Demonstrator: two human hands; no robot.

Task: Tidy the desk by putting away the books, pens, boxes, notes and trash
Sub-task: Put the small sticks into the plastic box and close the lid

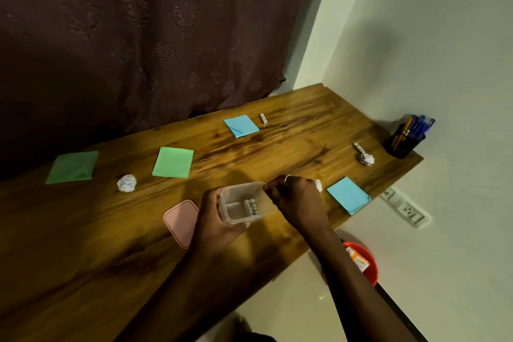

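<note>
Near the desk's (pixel 277 130) front edge, the left hand (pixel 213 219) gripped the clear container (pixel 244 203) holding two small white tubes (pixel 252 208), while the right hand's (pixel 297 200) pressed-together fingers (pixel 270 189) hovered at its rim, what they pinched hidden; gathering loose tubes seemed underway, the next (pixel 359 148) lying near the right edge.

Before me: a dark patterned curtain (pixel 138 36) behind the bench (pixel 83 258), a pale wall (pixel 430 36) at right, a wall socket (pixel 406 209) below.

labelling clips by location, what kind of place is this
Probably a home study corner: a wooden desk set against a wall, a pen holder full of pens, sticky note pads, and a curtain behind.
</note>
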